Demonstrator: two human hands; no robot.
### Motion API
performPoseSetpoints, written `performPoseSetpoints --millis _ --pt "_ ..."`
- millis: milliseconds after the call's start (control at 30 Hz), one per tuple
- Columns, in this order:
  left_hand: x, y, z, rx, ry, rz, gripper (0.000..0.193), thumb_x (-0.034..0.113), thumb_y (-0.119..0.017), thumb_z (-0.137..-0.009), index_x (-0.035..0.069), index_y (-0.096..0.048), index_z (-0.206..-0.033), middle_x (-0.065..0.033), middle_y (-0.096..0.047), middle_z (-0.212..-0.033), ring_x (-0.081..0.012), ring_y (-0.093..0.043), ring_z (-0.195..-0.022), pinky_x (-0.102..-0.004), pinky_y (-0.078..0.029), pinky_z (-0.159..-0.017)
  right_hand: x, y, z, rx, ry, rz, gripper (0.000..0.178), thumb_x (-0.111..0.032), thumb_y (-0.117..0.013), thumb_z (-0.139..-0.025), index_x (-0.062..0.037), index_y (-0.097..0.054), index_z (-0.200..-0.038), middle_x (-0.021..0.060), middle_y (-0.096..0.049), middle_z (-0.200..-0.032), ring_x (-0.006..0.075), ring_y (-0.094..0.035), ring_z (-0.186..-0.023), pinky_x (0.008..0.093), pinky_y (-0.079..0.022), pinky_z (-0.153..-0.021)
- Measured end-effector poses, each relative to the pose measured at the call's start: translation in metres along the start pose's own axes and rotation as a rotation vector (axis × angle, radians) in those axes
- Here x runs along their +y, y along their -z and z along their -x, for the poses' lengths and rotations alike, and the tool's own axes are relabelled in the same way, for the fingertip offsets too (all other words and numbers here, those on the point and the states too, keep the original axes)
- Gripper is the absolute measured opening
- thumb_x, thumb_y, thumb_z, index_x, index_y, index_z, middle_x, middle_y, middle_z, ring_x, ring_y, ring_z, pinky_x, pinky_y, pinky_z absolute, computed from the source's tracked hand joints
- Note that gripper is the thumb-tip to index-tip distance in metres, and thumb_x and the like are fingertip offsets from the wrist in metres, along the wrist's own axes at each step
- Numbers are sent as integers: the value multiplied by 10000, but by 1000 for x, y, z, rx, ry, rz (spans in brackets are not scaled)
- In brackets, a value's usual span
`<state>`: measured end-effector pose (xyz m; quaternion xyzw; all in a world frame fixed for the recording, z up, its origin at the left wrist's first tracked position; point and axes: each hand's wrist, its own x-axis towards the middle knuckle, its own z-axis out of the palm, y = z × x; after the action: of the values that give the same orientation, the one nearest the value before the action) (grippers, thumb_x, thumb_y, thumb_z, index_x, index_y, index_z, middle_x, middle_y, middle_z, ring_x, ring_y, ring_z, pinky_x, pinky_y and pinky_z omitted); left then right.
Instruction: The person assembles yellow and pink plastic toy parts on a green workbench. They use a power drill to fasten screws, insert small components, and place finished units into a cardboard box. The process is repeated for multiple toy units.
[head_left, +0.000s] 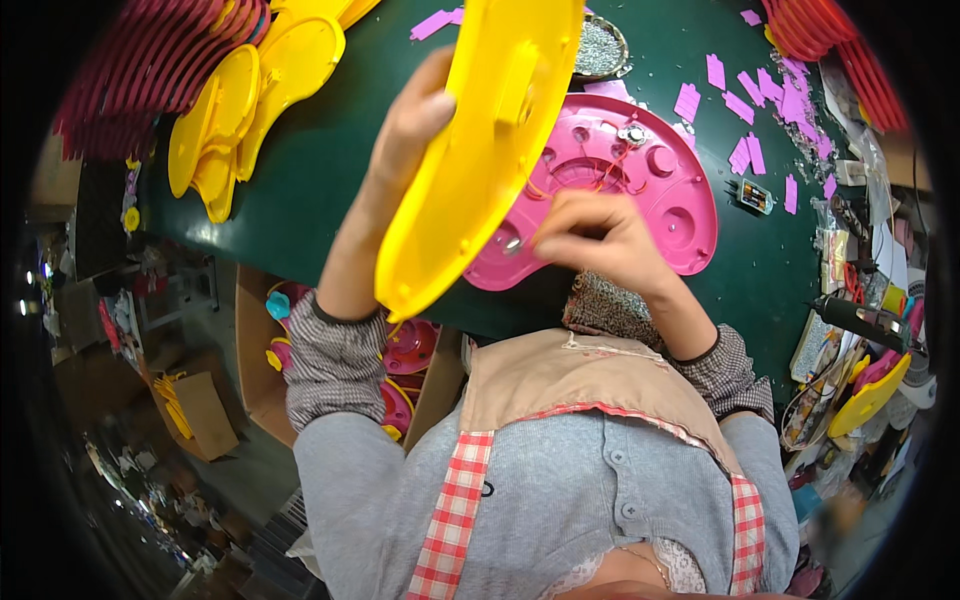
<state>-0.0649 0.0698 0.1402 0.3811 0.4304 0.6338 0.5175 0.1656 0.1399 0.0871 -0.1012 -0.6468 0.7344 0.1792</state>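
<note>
Pink shell (pixel 660 203) holds wires (pixel 606 173); box (pixel 256 352) holds parts (pixel 408 350)

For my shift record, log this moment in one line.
left hand: holds yellow shell | right hand: over pink shell, grip unclear | purple strips: on table

On the surface (pixel 770 265) lies a plastic casing half (pixel 662 195), a second half (pixel 480 160) above its left part. Behind sits a metal-parts dish (pixel 600 48); rightward, a battery holder (pixel 752 196); lower left, below the surface, an open carton (pixel 258 375).
</note>
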Motion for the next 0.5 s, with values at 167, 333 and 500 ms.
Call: performPoseSetpoints --millis 167,333,500 --pt "-33 -15 27 151 126 175 818 550 -608 -910 22 -384 -1492 -169 -560 -1388 -244 -609 -1257 -384 -502 -1058 12 17 -18 527 -55 -27 155 -121 -755 -940 19 -765 -1005 -50 -645 -739 23 -573 -696 197 -454 -624" --pt "-27 -26 34 98 79 21 960 625 -681 -853 21 -333 -1513 -161 -545 -1397 -253 -586 -1288 -392 -487 -1076 23 20 -35 520 23 1 139 -120 -734 -953 18 -726 -964 -102 -443 -671 6 -365 -607 213 -324 -545" --pt "-26 -35 34 95 44 -19 996 607 -754 -808 22 -342 -1500 -153 -546 -1382 -261 -586 -1282 -396 -492 -1071 16 21 -37 512 66 238 95 -64 -731 -942 18 -715 -987 -52 -570 -769 8 -484 -647 190 -389 -589"
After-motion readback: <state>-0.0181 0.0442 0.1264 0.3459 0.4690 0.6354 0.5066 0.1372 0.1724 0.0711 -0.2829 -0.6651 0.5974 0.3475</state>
